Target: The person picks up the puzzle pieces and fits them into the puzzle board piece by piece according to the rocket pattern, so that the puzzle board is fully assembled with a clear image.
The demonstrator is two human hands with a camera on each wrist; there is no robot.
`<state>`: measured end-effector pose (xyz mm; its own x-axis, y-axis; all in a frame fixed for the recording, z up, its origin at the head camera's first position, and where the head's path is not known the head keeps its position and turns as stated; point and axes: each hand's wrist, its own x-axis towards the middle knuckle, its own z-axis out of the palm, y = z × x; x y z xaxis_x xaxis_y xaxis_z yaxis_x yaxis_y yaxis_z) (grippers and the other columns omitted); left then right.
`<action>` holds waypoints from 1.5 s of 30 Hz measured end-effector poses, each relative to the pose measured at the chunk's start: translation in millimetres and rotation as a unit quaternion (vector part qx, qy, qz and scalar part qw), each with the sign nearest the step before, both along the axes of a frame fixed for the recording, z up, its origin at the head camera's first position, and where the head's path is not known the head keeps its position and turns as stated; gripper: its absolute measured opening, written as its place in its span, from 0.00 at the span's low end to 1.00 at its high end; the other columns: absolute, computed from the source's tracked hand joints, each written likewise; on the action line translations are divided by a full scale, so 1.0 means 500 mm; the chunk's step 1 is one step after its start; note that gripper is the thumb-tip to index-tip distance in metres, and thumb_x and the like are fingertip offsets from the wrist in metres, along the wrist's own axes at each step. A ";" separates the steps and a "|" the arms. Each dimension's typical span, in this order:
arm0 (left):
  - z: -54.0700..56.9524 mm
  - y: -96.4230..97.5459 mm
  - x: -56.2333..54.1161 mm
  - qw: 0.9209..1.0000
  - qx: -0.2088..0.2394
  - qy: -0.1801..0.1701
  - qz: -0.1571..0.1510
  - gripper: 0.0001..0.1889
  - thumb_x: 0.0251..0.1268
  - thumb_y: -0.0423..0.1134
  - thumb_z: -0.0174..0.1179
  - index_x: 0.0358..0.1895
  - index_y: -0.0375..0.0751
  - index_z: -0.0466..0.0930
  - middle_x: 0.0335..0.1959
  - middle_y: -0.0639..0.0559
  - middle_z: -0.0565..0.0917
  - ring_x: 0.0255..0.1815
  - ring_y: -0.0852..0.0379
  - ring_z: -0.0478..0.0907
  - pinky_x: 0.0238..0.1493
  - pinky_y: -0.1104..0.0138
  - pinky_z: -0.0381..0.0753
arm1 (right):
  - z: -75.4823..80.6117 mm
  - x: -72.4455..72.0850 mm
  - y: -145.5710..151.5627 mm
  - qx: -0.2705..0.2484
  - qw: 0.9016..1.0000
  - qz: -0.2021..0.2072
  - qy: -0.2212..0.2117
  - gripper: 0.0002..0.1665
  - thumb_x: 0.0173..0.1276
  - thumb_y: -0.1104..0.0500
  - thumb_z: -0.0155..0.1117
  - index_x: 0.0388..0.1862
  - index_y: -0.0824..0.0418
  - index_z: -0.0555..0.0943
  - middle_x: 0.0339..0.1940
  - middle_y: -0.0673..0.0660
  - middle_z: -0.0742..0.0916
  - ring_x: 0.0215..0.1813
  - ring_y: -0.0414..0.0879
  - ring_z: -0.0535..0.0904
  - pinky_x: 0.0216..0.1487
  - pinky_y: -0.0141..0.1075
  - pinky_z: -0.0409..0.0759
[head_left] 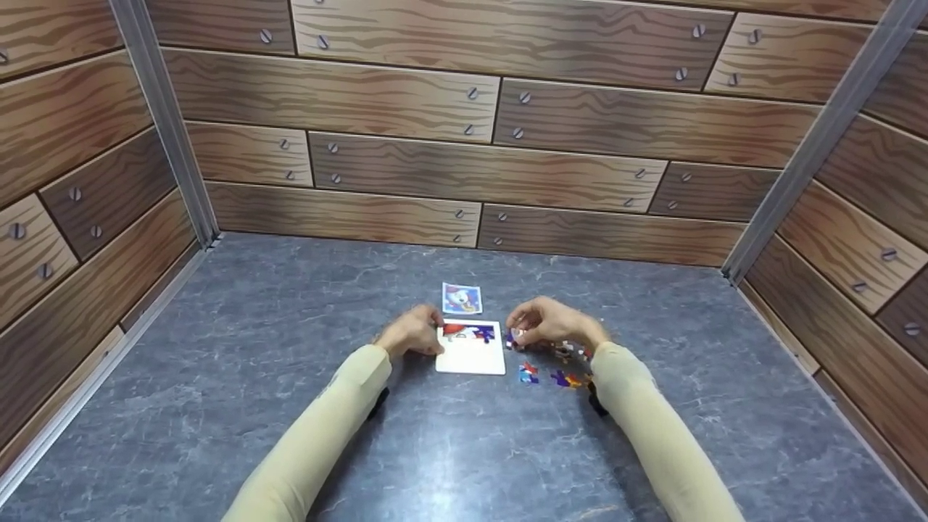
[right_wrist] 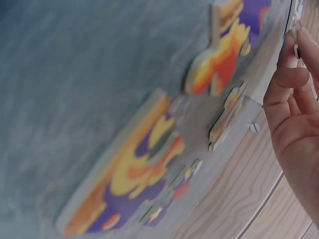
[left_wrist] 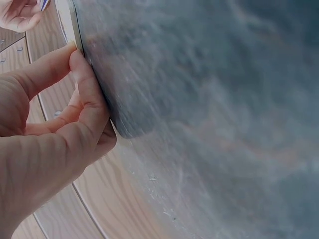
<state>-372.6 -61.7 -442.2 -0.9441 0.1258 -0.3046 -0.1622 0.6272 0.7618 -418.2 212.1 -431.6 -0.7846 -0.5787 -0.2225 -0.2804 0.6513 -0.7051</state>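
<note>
A white puzzle board [head_left: 470,359] lies flat on the table; fitted pieces [head_left: 467,332] in red, white and purple fill its far part. My left hand [head_left: 415,331] pinches the board's left edge, thumb and index fingertip meeting at the rim [left_wrist: 74,37] in the left wrist view. Just off the board's right side, my right hand [head_left: 545,320] holds a small puzzle piece [right_wrist: 296,49] between thumb and fingers. The held piece shows mostly edge-on in the right wrist view, so its printed side is largely hidden.
Beyond the board lies a small picture card [head_left: 462,299] in blue and white. Loose puzzle pieces [head_left: 528,373] lie right of the board, with orange and purple ones [head_left: 567,379] and several more under the right wrist. Wood-patterned walls [head_left: 406,159] enclose the grey table [head_left: 290,304].
</note>
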 end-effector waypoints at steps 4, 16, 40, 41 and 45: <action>-0.001 -0.003 -0.001 1.000 0.008 0.008 -0.005 0.23 0.50 0.22 0.68 0.51 0.35 0.75 0.36 0.49 0.75 0.27 0.58 0.72 0.24 0.72 0.73 | 0.003 0.001 -0.013 -0.014 1.000 0.014 0.012 0.19 0.62 0.64 0.70 0.53 0.64 0.82 0.39 0.57 0.89 0.33 0.38 0.80 0.35 0.33 0.79; 0.002 -0.013 0.003 0.998 0.052 -0.007 -0.029 0.27 0.47 0.20 0.68 0.54 0.33 0.72 0.39 0.47 0.76 0.24 0.61 0.73 0.27 0.73 0.76 | 0.005 0.019 -0.066 -0.055 0.998 0.035 0.006 0.19 0.62 0.65 0.70 0.52 0.64 0.83 0.36 0.57 0.88 0.31 0.39 0.79 0.31 0.31 0.78; 0.001 -0.013 0.003 0.999 0.016 0.031 -0.038 0.31 0.41 0.20 0.70 0.55 0.32 0.72 0.38 0.46 0.77 0.26 0.58 0.75 0.27 0.72 0.76 | -0.006 0.038 -0.154 -0.065 0.997 0.028 -0.041 0.18 0.62 0.69 0.68 0.52 0.66 0.82 0.34 0.52 0.85 0.27 0.39 0.76 0.26 0.29 0.74; 0.001 -0.013 0.003 0.999 0.016 0.032 -0.040 0.32 0.41 0.20 0.71 0.55 0.31 0.72 0.41 0.45 0.78 0.27 0.57 0.75 0.28 0.71 0.77 | -0.007 0.038 -0.157 -0.062 0.997 0.029 -0.035 0.18 0.61 0.69 0.68 0.52 0.66 0.82 0.34 0.52 0.85 0.28 0.39 0.75 0.27 0.29 0.73; 0.004 -0.015 0.000 0.998 0.010 0.032 -0.045 0.33 0.40 0.21 0.72 0.56 0.32 0.72 0.45 0.43 0.79 0.31 0.56 0.76 0.32 0.71 0.78 | -0.006 0.038 -0.169 -0.054 0.998 0.030 -0.015 0.19 0.60 0.70 0.68 0.52 0.66 0.83 0.34 0.53 0.86 0.32 0.38 0.76 0.32 0.29 0.74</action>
<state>-372.6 -69.4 -440.4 -0.9461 0.2163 -0.2409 -0.0571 0.6209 0.7818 -399.3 127.6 -434.9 -0.7424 -0.6455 -0.1793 -0.2944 0.5547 -0.7783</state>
